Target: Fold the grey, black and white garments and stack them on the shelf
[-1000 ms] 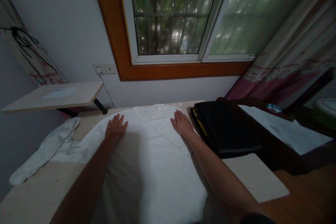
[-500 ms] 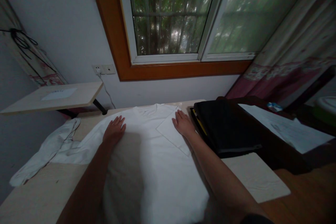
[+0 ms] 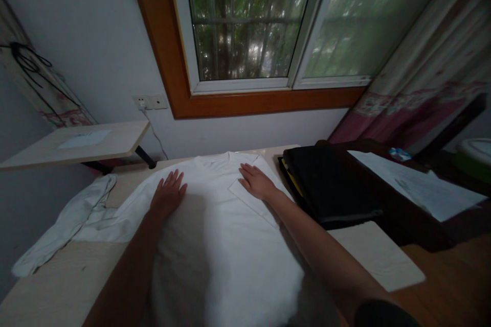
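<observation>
A white shirt (image 3: 230,245) lies spread on the light wooden table, its neckline toward the window. One long sleeve (image 3: 80,217) stretches out to the left across the table. On the right, the other sleeve is folded inward over the body, making a slanted flap. My left hand (image 3: 169,194) rests flat on the shirt near the left shoulder, fingers apart. My right hand (image 3: 256,182) lies flat on the folded flap near the right shoulder, its fingers stretched toward the neckline. Neither hand grips the cloth.
A black folder (image 3: 330,184) lies right of the shirt, beside a dark surface with a paper sheet (image 3: 414,184). At the left stands a small raised shelf (image 3: 115,140) on black legs. Behind the table (image 3: 57,286) are the wall and a window (image 3: 249,20).
My right hand has slid left over the folded flap, from its outer edge toward the neckline. My left hand stays almost where it was.
</observation>
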`<state>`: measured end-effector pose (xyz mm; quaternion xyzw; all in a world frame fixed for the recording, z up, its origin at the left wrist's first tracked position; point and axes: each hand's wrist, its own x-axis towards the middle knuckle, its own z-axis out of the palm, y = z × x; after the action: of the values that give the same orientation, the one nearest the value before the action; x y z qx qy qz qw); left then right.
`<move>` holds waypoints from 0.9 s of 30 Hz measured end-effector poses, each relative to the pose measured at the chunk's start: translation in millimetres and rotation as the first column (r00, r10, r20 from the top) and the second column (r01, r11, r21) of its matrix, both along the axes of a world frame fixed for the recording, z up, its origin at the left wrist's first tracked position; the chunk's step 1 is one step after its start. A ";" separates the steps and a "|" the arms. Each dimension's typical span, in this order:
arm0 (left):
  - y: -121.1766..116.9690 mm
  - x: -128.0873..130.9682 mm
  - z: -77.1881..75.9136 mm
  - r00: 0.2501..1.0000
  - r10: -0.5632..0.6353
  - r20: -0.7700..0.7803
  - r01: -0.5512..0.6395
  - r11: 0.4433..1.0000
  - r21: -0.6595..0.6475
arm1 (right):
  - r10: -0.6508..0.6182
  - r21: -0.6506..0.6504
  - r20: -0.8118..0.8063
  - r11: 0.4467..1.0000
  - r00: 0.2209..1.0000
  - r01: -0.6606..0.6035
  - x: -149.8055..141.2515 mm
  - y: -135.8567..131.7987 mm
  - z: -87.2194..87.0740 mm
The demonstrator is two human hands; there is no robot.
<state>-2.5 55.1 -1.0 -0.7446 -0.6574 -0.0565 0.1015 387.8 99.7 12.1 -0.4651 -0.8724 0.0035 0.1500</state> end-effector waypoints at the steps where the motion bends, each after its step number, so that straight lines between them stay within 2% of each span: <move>1: -0.1 0.0 0.4 1.000 -0.001 -0.002 0.001 1.000 -0.001 | -0.009 -0.005 0.011 1.000 1.000 0.009 -4.7 3.7 -0.1; 8: -1.9 2.4 3.1 1.000 0.003 -0.009 -0.003 1.000 0.009 | -0.110 -0.047 0.058 0.992 0.992 0.113 -32.9 34.8 1.3; 16: -2.3 3.2 5.6 0.999 0.028 0.033 -0.027 0.999 -0.032 | -0.200 -0.077 0.048 0.976 0.979 0.204 -18.8 69.1 1.1; 21: -1.7 2.2 4.2 0.999 0.025 0.041 -0.025 1.000 -0.016 | -0.260 -0.049 0.034 0.964 0.965 0.261 -16.8 69.4 2.1; 27: -2.9 3.5 4.2 0.999 0.026 0.040 -0.025 1.000 -0.005 | -0.262 0.075 -0.081 0.960 0.962 0.268 -12.9 50.0 2.7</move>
<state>0.9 52.1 3.2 -0.7351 -0.6688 -0.0686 0.0875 374.9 149.8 14.9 -0.5708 -0.7957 -0.0373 0.1994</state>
